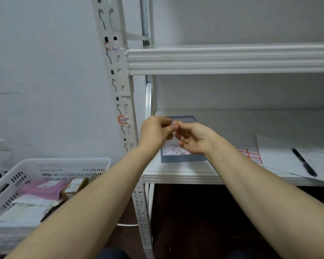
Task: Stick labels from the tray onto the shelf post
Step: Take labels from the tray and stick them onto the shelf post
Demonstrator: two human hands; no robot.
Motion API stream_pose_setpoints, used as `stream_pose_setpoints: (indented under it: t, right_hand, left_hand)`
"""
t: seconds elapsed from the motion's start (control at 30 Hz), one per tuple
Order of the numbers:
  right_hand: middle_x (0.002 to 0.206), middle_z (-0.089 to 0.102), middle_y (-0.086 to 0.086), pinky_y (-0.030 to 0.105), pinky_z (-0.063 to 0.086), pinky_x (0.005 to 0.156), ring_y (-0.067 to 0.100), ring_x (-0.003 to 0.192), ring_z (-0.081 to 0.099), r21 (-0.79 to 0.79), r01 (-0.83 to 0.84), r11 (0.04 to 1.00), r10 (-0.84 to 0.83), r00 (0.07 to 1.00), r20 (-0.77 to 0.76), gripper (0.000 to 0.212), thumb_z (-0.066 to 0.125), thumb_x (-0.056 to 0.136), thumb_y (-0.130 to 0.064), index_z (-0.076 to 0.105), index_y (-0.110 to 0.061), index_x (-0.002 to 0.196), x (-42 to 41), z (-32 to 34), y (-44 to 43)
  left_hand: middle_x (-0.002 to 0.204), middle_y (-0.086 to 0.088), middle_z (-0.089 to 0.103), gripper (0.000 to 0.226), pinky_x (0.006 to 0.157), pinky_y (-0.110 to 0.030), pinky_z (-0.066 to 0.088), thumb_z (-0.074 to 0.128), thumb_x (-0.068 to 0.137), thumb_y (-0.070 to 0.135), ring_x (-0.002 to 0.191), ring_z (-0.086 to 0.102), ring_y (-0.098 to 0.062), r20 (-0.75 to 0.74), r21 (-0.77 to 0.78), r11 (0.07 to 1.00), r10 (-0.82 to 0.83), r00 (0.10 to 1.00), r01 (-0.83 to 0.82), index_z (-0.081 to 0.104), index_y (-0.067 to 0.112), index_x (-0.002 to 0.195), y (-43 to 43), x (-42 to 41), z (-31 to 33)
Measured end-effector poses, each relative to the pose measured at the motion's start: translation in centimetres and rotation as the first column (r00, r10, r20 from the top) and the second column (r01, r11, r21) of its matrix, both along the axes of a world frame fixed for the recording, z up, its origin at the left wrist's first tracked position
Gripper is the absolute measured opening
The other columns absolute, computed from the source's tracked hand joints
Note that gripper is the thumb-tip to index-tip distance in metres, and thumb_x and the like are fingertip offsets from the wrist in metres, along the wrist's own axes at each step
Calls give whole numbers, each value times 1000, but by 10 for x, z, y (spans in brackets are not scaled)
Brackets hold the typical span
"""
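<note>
A shallow blue-grey tray (181,158) with white paper scraps sits on the lower shelf board. Above it, my left hand (154,130) and my right hand (193,138) meet, fingertips pinching one small label (174,123) between them. The white slotted shelf post (123,86) stands just left of my hands. A red-bordered label (123,119) is stuck on the post at hand height. Torn label remains (112,47) cling higher up on it.
A sheet of red-bordered labels (252,155) lies on the shelf board (176,176) right of the tray, beside white papers with a black pen (304,162). A white plastic basket (36,176) with parcels stands on the floor at left. An upper shelf (230,59) crosses overhead.
</note>
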State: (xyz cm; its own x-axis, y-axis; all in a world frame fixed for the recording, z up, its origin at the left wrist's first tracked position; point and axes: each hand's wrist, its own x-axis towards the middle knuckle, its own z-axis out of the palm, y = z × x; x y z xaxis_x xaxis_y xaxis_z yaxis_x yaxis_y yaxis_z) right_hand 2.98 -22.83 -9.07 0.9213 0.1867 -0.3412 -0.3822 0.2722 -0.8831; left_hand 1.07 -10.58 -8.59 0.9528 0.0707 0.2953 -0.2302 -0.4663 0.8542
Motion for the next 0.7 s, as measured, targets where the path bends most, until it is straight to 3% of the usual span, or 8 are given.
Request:
stream_pose_setpoints:
  t: [0.13,0.27,0.33,0.43,0.5,0.6,0.7]
  right_hand:
    - [56,61,-11,19,32,57,5,66,48,-21,42,999,-41,999,19,19,54,92,-23,61,-22,74,5,-5,-17]
    - [71,59,-10,21,30,57,4,63,47,-154,119,981,-100,987,123,16,56,92,-21,63,-21,77,14,-9,-30]
    - [75,56,-8,23,30,57,5,65,46,-232,160,959,-115,974,198,11,58,91,-20,68,-18,87,17,-11,-34]
    - [81,57,-4,20,33,60,8,73,46,-303,203,931,-111,950,293,24,59,90,-19,67,-9,110,21,-16,-40]
    - [92,61,1,17,37,64,7,82,50,-330,216,919,-99,936,339,25,59,90,-18,66,-6,112,22,-19,-42]
    - [111,65,10,21,40,82,10,98,53,-334,247,910,-109,917,383,28,59,90,-14,63,-1,114,26,-23,-44]
    - [109,66,10,22,41,79,12,93,53,-347,278,896,-132,911,390,25,60,90,-14,65,-1,110,32,-27,-45]
  left_hand:
    - [73,-3,68,21,75,-34,59,67,86,18,65,69,-17,9,20,1000,-16,1000,16,71,5,102,-18,11,-4]
    - [70,0,66,19,73,-32,59,59,92,13,62,67,-13,-7,94,994,-55,998,55,70,4,104,-33,23,-7]
    - [76,-6,68,20,74,-34,59,55,93,13,61,68,-13,-11,145,987,-65,998,66,71,5,103,-35,28,-7]
    - [77,-10,72,21,75,-36,59,54,93,16,60,69,-14,-20,257,965,-59,998,62,72,7,93,-39,36,-10]
    - [72,-13,72,25,73,-37,59,55,91,21,60,69,-21,-22,305,952,-34,999,39,71,3,83,-42,41,-12]
    - [71,-17,69,33,67,-38,59,52,89,23,56,64,-24,-54,284,959,34,998,-17,68,-4,80,-46,48,-14]
    - [74,-16,67,36,69,-36,54,47,89,24,59,57,-24,-98,321,946,80,992,-45,68,-5,83,-48,56,-16]
